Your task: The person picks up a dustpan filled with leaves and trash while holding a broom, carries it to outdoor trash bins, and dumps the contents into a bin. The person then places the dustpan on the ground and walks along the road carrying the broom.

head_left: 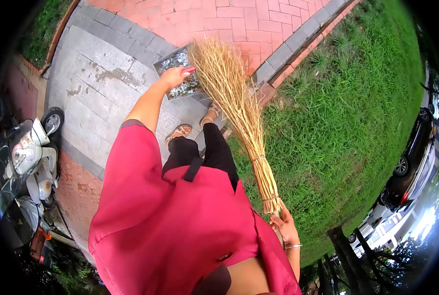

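Note:
My left hand point(174, 77), fingers closed, holds the red handle of a shiny metal dustpan point(181, 60). The pan hangs over the paving in front of my feet and mirrors trees and sky. Lower right in the view, my right hand point(285, 225) is wrapped round the handle end of a straw broom point(236, 98). Wire bands bind its stalks near the grip. The broom slants up and left, and its spread bristle end overlaps the dustpan's right edge and the red bricks beyond.
Grey stone slabs point(89, 83) lie left of my sandalled feet point(181, 132), with red brick paving point(239, 19) ahead. A kerb point(298, 46) borders the grass point(327, 137) on the right. A white scooter point(32, 152) stands at left; parked cars point(404, 172) line the far right.

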{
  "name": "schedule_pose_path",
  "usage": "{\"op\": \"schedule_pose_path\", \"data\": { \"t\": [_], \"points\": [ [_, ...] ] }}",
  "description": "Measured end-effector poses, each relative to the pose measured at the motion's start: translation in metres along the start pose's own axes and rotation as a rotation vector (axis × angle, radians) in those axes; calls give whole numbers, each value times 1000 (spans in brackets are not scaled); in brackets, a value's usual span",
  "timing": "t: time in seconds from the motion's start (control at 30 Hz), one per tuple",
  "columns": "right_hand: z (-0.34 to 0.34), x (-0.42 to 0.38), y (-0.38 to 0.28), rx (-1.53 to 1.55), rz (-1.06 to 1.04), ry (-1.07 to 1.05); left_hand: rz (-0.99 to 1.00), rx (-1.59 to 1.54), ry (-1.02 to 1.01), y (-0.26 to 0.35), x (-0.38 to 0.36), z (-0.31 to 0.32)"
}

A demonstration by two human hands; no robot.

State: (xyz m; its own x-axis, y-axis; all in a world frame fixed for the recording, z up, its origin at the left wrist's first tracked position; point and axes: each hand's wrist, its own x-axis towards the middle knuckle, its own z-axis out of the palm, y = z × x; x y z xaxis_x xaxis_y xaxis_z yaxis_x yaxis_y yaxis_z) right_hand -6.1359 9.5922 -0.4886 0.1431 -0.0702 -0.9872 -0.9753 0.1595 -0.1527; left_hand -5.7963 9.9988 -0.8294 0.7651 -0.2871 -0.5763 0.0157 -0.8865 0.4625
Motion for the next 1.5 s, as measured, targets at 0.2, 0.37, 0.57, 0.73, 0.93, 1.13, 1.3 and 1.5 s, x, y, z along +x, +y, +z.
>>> {"op": "schedule_pose_path", "data": {
  "t": [0.2, 0.37, 0.57, 0.73, 0.93, 1.13, 1.3, 1.5],
  "points": [
    [-18, -80, -16, 72, 18, 71, -11, 13, -13, -27, -15, 8],
    [-24, -83, -33, 57, -39, 146, -2, 38, -9, -40, -36, 3],
    [5, -19, -52, -270, -137, 231, -78, 12, -96, -45, -34, 5],
    [51, -11, -51, -382, -45, 106, -153, 54, -53, -34, -35, 5],
    [35, -122, -80, -430, -1, 246, -132, 11, -105, -36, -42, 2],
    [26, -179, -101, -432, -78, 367, -123, -89, -113, -47, -38, 4],
    [5, -148, -89, -265, -96, 319, -118, -309, 26, -80, -38, -26],
    [22, -49, -110, 163, -311, 221, -240, -613, 145, -83, -42, -83]
  ]
}}
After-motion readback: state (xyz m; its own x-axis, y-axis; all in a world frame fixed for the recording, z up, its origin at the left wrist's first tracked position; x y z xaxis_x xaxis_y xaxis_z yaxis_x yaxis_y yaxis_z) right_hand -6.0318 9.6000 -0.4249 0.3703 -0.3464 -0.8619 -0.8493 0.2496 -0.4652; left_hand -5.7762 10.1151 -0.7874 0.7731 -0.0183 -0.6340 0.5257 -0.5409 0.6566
